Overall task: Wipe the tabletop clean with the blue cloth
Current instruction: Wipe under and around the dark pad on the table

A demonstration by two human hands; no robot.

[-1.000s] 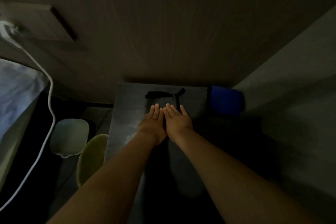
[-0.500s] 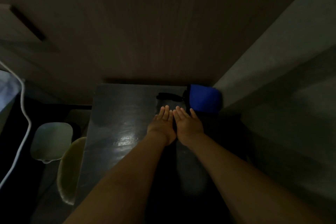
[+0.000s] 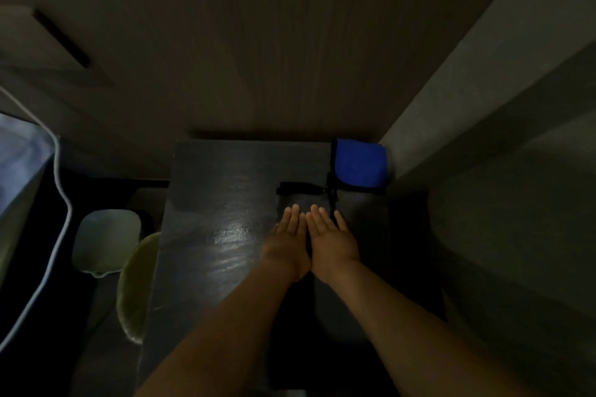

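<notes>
A folded blue cloth [image 3: 359, 165] lies at the far right corner of a dark, glossy tabletop [image 3: 222, 203], against the walls. My left hand [image 3: 288, 240] and my right hand [image 3: 332, 240] rest flat side by side on the tabletop, fingers straight and close together, holding nothing. Their fingertips are a short way in front of the cloth and do not touch it. A black strap [image 3: 300, 187] lies on the table between my fingertips and the cloth.
A wooden wall [image 3: 258, 42] stands behind the table and a grey wall [image 3: 483, 106] closes off the right. Left of the table sit a pale lidded bin [image 3: 106, 240], a greenish round object [image 3: 137, 287] and a white cable [image 3: 61, 190]. The scene is dim.
The camera view has swung, so the table and cloth shifted within the frame. Both hands stay flat together on the tabletop, empty, in front of the cloth.
</notes>
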